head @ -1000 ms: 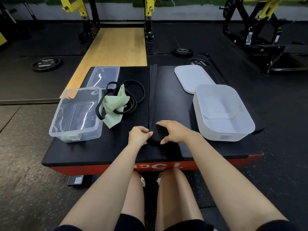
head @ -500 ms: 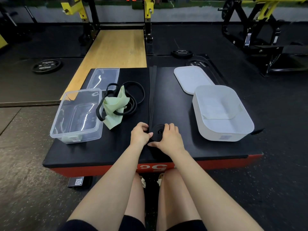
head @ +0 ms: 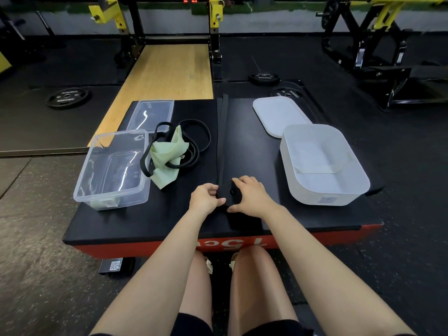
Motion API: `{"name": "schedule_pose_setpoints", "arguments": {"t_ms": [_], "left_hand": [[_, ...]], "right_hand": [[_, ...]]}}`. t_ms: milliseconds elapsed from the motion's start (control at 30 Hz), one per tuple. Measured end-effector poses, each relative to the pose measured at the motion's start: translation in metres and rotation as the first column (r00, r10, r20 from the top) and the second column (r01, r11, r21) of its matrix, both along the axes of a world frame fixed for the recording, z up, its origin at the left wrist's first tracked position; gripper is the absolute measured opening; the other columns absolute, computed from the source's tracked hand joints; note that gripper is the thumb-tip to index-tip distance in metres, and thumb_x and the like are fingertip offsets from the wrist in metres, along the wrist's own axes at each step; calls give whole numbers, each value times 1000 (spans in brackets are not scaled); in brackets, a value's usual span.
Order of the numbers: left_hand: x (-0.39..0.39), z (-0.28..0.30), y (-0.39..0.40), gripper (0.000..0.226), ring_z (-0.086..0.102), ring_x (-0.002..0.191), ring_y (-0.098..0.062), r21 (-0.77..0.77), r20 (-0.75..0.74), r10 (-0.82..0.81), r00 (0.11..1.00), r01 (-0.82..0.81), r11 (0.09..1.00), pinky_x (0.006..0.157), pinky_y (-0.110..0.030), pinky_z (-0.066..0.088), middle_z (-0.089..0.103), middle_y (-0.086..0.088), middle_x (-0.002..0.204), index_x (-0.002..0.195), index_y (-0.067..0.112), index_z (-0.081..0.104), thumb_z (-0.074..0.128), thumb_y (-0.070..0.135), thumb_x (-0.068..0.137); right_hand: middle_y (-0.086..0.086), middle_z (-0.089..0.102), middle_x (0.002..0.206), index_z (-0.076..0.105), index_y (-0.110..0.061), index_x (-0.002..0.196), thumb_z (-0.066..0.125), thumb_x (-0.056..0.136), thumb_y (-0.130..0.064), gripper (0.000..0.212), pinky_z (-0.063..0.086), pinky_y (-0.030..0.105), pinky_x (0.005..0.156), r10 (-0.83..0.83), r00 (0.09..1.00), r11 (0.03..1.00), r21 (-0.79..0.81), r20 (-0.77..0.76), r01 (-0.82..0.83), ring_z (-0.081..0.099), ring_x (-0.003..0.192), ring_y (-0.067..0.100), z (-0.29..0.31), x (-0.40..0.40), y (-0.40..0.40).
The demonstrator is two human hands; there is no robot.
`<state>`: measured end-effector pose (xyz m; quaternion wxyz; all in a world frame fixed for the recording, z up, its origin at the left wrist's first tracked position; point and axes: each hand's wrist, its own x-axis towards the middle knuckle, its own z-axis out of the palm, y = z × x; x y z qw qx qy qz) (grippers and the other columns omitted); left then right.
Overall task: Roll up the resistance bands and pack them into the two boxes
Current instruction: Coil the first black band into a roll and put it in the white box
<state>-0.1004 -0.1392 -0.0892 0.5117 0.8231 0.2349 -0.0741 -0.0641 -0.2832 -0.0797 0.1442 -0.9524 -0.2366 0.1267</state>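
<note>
Hands: left hand and right hand both grip rolled black rubber resistance band
Tail: unrolled, flat along black padded bench

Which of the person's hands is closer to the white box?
Right. The right hand grips the black band roll just left of the white box, apart from it. The left hand pinches the roll's far side, farther away.
</note>
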Motion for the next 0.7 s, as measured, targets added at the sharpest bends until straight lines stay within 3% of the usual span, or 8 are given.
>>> {"name": "schedule_pose_setpoints", "arguments": {"t_ms": [133, 267, 333, 400, 500, 567, 633, 700], "left_hand": [[-7, -1, 2, 42, 61, 103, -16, 37, 8, 12, 1000, -12, 999, 96, -31, 48, 66, -1, 106, 114, 12, 62, 77, 24, 77], [-3, 3, 3, 21, 70, 79, -16, -11, 5, 68, 998, -68, 998, 88, -34, 54, 70, -4, 76, 91, 10, 66, 72, 29, 81], [0, 5, 2, 18, 67, 65, -13, 27, -35, 73, 997, -73, 997, 81, -30, 56, 68, -3, 68, 90, 10, 63, 71, 25, 82], [2, 7, 1, 22, 63, 58, -10, 50, -48, 78, 996, -76, 996, 69, -24, 55, 67, -5, 70, 98, 9, 60, 71, 21, 83], [4, 8, -1, 34, 63, 59, -9, 49, -51, 59, 997, -57, 997, 57, -21, 54, 69, -12, 95, 115, 11, 54, 69, 16, 84], [6, 9, -2, 36, 61, 59, -9, 71, -61, 36, 997, -32, 997, 52, -20, 52, 69, -13, 98, 120, 11, 54, 67, 16, 86], [6, 8, -4, 36, 61, 62, -10, 101, -57, 21, 998, -16, 995, 55, -21, 52, 69, -12, 94, 121, 10, 54, 65, 17, 88], [6, 6, -4, 35, 61, 69, -11, 123, -52, 14, 999, -8, 992, 67, -24, 52, 69, -10, 93, 122, 11, 55, 64, 19, 88]], "right_hand": [[5, 30, 149, 22, -12, 149, 78, 73, -35, 97, 27, 34, 112, 110, 987, 994, -9, -115, -112, 23, 136, 23, 10, 10, -3], [4, 26, 153, 22, -14, 150, 80, 73, -25, 96, 24, 33, 114, 192, 969, 977, -68, -156, -204, 22, 140, 24, 18, 19, -2], [3, 25, 155, 22, -15, 150, 80, 73, -21, 96, 21, 32, 115, 216, 961, 970, -75, -174, -231, 20, 141, 23, 20, 22, -1], [2, 23, 156, 21, -15, 150, 80, 73, -18, 96, 20, 31, 115, 232, 955, 965, -78, -183, -250, 19, 142, 22, 22, 23, -2], [2, 18, 157, 17, -14, 151, 79, 75, -18, 98, 19, 31, 116, 216, 957, 971, -61, -196, -231, 17, 144, 21, 18, 22, -2], [1, 12, 159, 12, -14, 152, 78, 75, -18, 101, 18, 30, 117, 177, 962, 982, -29, -206, -187, 14, 145, 20, 13, 18, -3], [-2, 6, 160, 6, -15, 152, 78, 75, -22, 105, 20, 30, 117, 109, 970, 994, 10, -216, -109, 14, 145, 17, 9, 11, -6], [-4, 8, 159, 6, -16, 152, 79, 73, -35, 109, 29, 36, 114, -4, 981, 1000, 28, -192, 10, 18, 144, 18, 5, -1, -7]]}}
